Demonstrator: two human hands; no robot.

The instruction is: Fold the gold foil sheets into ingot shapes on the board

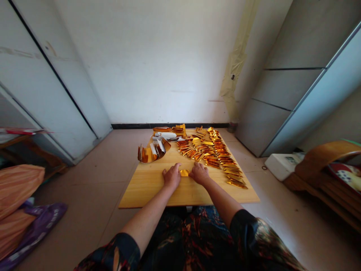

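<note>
A small folded piece of gold foil paper (184, 173) lies low over the wooden board between my two hands. My left hand (172, 176) is closed at its left end, with the thumb side turned inward. At the right end, my right hand (199, 173) holds it with bent fingers; the fingertips are partly hidden. Beyond my hands, many folded gold foil pieces (200, 148) lie in overlapping rows on the board. A curved stack of gold and white sheets (152, 153) stands at the board's left side.
The wooden board (146, 194) forms the low work surface. White and gold paper bundles (166, 134) lie at its back left. A grey refrigerator (278, 105) and a wooden seat (313, 180) stand to the right. Orange and purple bags (19, 210) are on the left.
</note>
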